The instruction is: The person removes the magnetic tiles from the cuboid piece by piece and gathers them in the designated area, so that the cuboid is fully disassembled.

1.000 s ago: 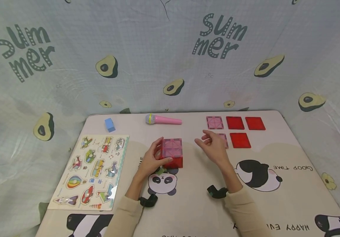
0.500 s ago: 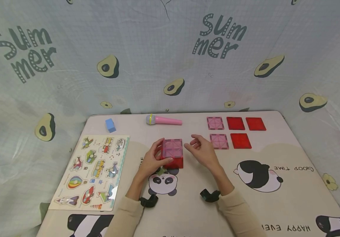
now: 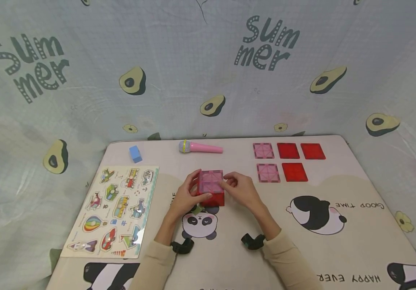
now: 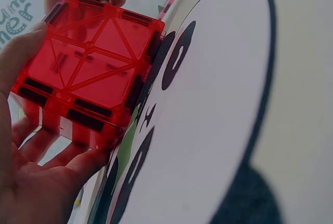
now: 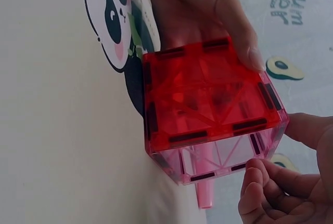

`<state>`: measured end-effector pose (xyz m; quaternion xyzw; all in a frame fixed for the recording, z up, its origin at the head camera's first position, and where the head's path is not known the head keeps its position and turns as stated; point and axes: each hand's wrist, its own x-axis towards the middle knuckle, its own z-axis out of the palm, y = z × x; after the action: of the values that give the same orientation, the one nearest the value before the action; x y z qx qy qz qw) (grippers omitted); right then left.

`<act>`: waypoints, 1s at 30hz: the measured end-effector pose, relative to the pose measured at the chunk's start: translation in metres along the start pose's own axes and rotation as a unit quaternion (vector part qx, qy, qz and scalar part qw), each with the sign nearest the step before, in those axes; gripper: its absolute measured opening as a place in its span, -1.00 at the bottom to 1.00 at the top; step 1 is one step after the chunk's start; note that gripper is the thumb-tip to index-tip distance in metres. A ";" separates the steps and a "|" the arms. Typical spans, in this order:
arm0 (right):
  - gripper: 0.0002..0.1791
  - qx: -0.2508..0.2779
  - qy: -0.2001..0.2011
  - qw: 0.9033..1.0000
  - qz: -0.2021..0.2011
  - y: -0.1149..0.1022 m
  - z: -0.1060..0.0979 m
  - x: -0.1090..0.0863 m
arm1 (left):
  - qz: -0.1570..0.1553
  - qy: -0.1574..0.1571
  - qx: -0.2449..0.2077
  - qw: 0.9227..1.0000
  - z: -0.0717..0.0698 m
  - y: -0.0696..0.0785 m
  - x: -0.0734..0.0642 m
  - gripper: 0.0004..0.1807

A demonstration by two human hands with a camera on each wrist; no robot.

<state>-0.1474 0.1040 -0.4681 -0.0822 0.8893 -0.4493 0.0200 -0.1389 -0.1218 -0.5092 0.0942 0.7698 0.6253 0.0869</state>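
Over the panda-printed bench (image 3: 229,249), head view: cube-shaped box of see-through plastic tiles (image 3: 211,187), pink top, red near face, sits between the hands. Can't tell if its base touches down. Left hand (image 3: 184,197) grips the box's left side, thumb on the red face. Right hand (image 3: 243,191) is at the box's right edge, narrow, fingers bent. Key relation: box lies directly left of the right hand, touching; no long axis, near enough a cube. Left hand has the fuller hold. Both forearms come in from the near side, angled inward to the box. Behind-right of the box, well apart: flat square plastic tiles (image 3: 294,172), two pink, three red. Behind it: pink toy microphone (image 3: 205,148).

Left wrist view: red face toward camera; left thumb at the box's upper edge, fingers visible through the plastic. Right hand beyond the box.

Right wrist view: right thumb meets the box's top edge, forefinger its right side, so a light-looking corner pinch; firmness can't be told. Can't tell if the box's right side is open or tiled.
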 end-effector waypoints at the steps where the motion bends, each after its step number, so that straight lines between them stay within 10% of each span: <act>1: -0.59 0.000 -0.002 1.000 -0.003 -0.001 0.000 0.000 | 0.001 -0.001 -0.001 1.000 0.000 0.000 0.000 -0.01; 30: -0.61 0.069 -0.020 0.996 0.057 -0.009 0.005 -0.001 | -0.010 -0.003 -0.008 1.000 -0.001 0.000 0.002 -0.02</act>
<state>-0.1451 0.0948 -0.4637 -0.0390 0.8589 -0.5060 0.0689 -0.1408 -0.1223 -0.5095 0.0872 0.7652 0.6306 0.0961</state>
